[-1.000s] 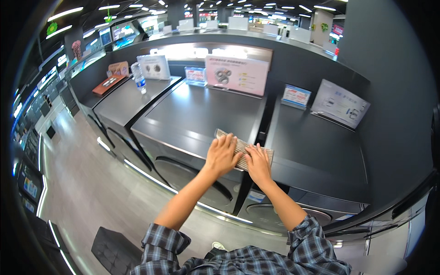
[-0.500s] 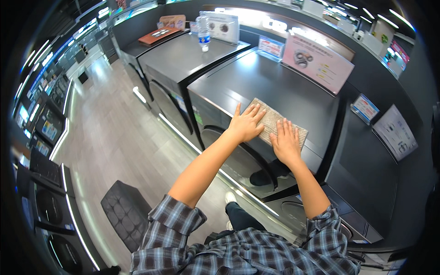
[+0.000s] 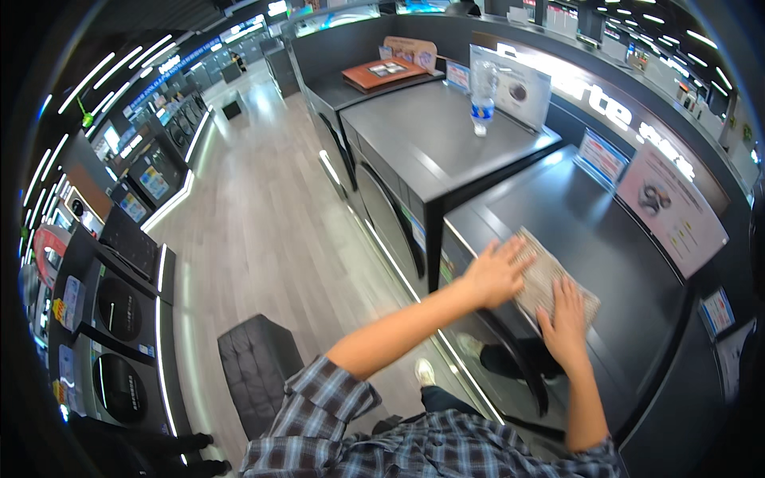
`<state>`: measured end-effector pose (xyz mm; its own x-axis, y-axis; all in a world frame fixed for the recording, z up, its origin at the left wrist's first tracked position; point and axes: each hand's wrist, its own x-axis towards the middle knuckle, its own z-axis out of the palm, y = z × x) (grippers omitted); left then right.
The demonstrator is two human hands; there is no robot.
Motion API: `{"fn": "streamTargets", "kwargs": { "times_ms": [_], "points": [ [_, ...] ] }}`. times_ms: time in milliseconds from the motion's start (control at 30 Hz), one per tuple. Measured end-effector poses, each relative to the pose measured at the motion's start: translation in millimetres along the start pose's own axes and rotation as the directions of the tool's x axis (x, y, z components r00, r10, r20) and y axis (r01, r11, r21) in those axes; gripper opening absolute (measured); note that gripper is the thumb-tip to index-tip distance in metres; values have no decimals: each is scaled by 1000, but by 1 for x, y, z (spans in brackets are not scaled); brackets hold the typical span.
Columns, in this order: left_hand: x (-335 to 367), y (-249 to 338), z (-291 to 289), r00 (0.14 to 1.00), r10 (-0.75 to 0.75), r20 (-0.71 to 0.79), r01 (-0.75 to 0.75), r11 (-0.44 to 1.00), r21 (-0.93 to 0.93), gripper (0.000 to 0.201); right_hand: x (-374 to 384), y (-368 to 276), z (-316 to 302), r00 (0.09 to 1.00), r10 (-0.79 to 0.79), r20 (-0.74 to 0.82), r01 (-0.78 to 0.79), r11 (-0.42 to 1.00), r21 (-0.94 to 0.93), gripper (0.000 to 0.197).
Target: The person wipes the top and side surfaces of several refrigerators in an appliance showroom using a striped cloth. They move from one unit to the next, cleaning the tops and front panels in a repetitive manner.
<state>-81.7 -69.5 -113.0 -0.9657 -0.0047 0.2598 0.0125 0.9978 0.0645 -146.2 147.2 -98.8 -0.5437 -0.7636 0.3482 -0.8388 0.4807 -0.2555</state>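
A folded beige, ribbed cloth (image 3: 550, 276) lies on the dark top of a front-loading washer or dryer (image 3: 606, 227), close to its front edge. My left hand (image 3: 496, 276) rests flat on the cloth's left part, fingers spread. My right hand (image 3: 567, 320) lies on the cloth's nearer right end, its fingers stretched out. Both palms face down, and neither hand grips the cloth.
A water bottle (image 3: 482, 107) stands on the neighbouring machine's top (image 3: 422, 131). Sign cards (image 3: 673, 209) line the back. An orange-brown folder-like item (image 3: 384, 72) lies farther off. A black tufted stool (image 3: 259, 370) stands on the wooden floor (image 3: 263, 215) at left.
The view has swung left, so the machines and my hands appear farther right. Both hands are still flat on the cloth, which remains near the machine's front edge.
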Motion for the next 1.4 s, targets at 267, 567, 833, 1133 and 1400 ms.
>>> {"fn": "streamTargets", "kwargs": {
  "times_ms": [267,567,833,1133,1400],
  "points": [
    [16,-23,-28,949,-298,-102,248,907,-340,48,33,-1,-39,981,65,182,-81,993,82,41],
    [38,-115,-42,910,-326,-257,214,899,-382,33,145,-30,25,988,-111,110,72,948,309,38],
    [32,-285,-77,824,-300,-481,239,953,-185,43,261,-107,94,965,-251,78,182,852,490,42],
    [22,-440,-24,951,-232,-204,218,972,-89,59,368,-183,153,841,-367,398,353,929,111,57],
    [33,-560,-31,954,-256,-154,232,960,-158,64,462,-244,202,887,-255,386,222,967,127,55]
  ]
}}
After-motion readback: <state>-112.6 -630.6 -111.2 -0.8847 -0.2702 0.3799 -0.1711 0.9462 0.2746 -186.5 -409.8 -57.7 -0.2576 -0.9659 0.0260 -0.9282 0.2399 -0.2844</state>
